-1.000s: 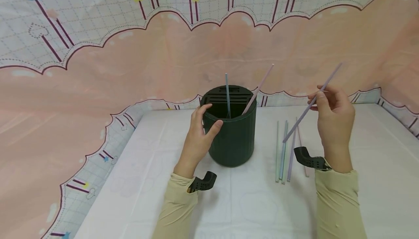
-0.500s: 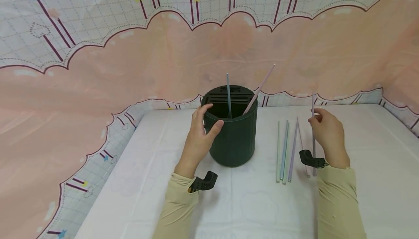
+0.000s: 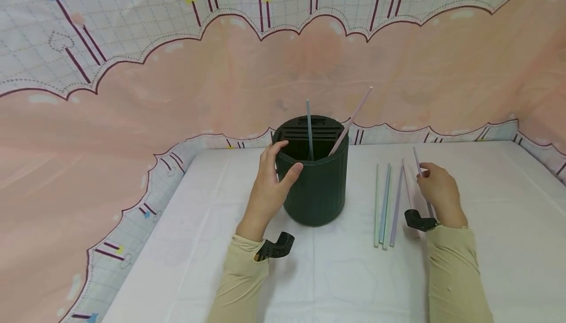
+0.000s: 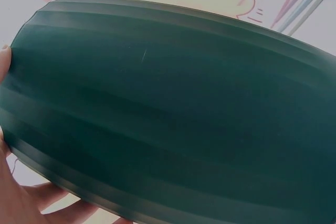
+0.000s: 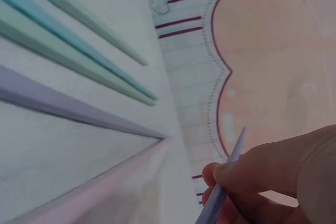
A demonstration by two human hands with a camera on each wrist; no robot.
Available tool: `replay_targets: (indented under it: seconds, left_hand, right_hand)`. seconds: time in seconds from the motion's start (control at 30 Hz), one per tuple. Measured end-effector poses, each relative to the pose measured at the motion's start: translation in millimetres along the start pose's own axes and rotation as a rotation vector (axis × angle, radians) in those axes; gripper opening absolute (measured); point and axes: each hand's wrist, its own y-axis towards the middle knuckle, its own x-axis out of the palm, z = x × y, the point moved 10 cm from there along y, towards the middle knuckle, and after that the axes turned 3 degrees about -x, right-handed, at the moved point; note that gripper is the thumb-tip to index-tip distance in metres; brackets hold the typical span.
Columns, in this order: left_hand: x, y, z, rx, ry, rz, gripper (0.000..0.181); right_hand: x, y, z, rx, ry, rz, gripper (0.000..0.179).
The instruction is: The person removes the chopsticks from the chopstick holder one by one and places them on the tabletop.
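My left hand (image 3: 267, 185) grips a dark green chopstick holder (image 3: 315, 192) by its left side, thumb on the front near the rim. In the left wrist view the holder's ribbed wall (image 4: 168, 108) fills most of the picture. A blue chopstick (image 3: 309, 126) and a pink chopstick (image 3: 353, 116) stand in the holder, the pink one leaning right. My right hand (image 3: 442, 192) pinches a purple chopstick (image 5: 214, 203) between thumb and fingers, low over the table's right side. Left of that hand lie several pastel chopsticks, among them a purple one (image 3: 396, 210) and a pink one (image 3: 407, 185).
A green chopstick (image 3: 377, 205) and a blue one (image 3: 384, 205) lie lengthwise between holder and right hand. White cloth covers the table (image 3: 190, 274). A patterned peach backdrop (image 3: 221, 87) rises behind the table's far edge.
My right hand has come down and slightly left with the purple chopstick, which has turned from its slant and now tips up and left. My left hand keeps holding the chopstick holder.
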Motion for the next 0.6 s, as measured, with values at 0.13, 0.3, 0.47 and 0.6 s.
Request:
replay_targets:
  seconds: [0.13,0.3,0.47,0.6]
  left_hand:
    - [0.1,-0.3,-0.5,0.007,-0.007,-0.005,0.058]
    - [-0.1,0.5,-2.4,-0.001,-0.003,-0.008,0.056]
    - [0.1,1.8,-3.9,0.004,0.0,-0.008,0.055]
    - [0.1,3.2,-4.5,0.013,-0.001,-0.007,0.056]
  right_hand:
    - [10,-0.2,7,-0.001,-0.015,-0.022,0.037]
    - [25,-0.3,20,0.024,-0.021,-0.06,0.039]
    - [35,0.4,28,0.041,-0.031,-0.092,0.043]
    - [32,2.7,29,0.064,-0.018,-0.065,0.042]
